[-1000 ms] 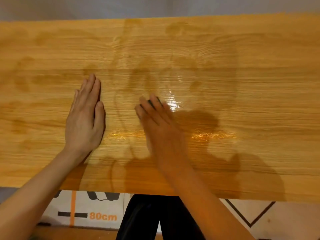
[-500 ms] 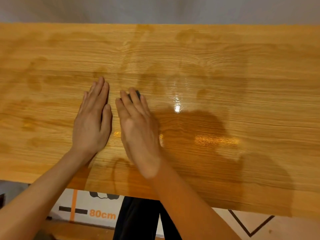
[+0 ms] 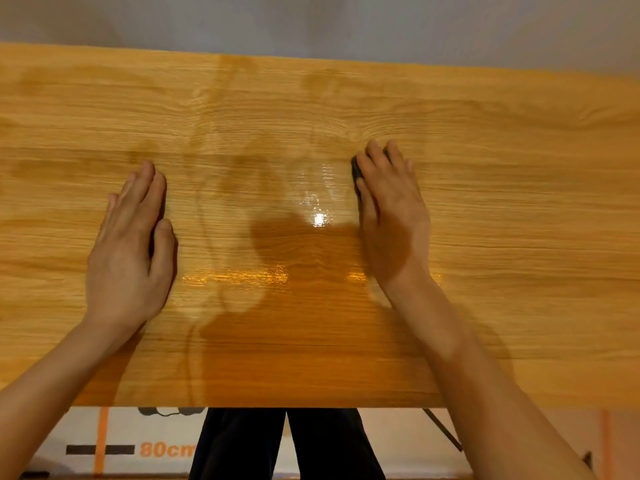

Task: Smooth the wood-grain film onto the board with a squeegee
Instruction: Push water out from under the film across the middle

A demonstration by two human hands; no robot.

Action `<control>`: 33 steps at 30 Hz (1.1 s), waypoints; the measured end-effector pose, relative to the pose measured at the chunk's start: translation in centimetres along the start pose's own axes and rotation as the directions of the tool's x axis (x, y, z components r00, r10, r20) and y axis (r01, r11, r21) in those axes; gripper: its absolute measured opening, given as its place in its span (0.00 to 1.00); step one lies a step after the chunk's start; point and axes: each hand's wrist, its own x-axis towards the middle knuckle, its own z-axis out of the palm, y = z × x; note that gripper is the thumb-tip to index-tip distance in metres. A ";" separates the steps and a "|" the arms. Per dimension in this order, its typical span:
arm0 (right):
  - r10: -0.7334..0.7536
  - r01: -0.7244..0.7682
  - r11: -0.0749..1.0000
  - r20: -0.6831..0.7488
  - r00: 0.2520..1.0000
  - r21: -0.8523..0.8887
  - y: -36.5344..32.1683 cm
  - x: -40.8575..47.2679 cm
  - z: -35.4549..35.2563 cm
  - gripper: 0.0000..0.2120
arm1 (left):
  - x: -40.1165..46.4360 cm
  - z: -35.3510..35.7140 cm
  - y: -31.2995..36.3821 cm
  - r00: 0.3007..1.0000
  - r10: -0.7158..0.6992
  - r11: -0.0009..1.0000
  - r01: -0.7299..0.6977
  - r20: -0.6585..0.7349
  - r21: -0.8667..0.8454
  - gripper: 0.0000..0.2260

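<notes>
On the wood-grain film [image 3: 485,209], the right hand [image 3: 391,216] presses a dark squeegee [image 3: 356,174] mid-stroke — the left hand [image 3: 131,258] lies flat, fingers together, anchoring; next, probably firm, even pressure outward.

The wood-grain film [image 3: 485,271] is showing honey-yellow to amber tones, with fine darker brown grain lines running along the board's length and curved cathedral figuring near the far edge. Darker blotchy patches are mottling the film toward the far left corner, and a deeper orange shadow is lying toward the near edge. A white glare spot is shining near the middle. The squeegee [image 3: 356,173] is showing black. Below the near edge, the floor mat [image 3: 86,452] is showing white, with orange lines, a black bar and orange "80cm" lettering.
</notes>
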 end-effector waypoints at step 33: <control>0.142 -0.145 0.989 0.087 0.986 0.033 -8.1 -2.9 2.8 0.18 | 0.1 0.0 -0.6 0.998 0.029 0.998 -0.032 0.062 0.052 0.26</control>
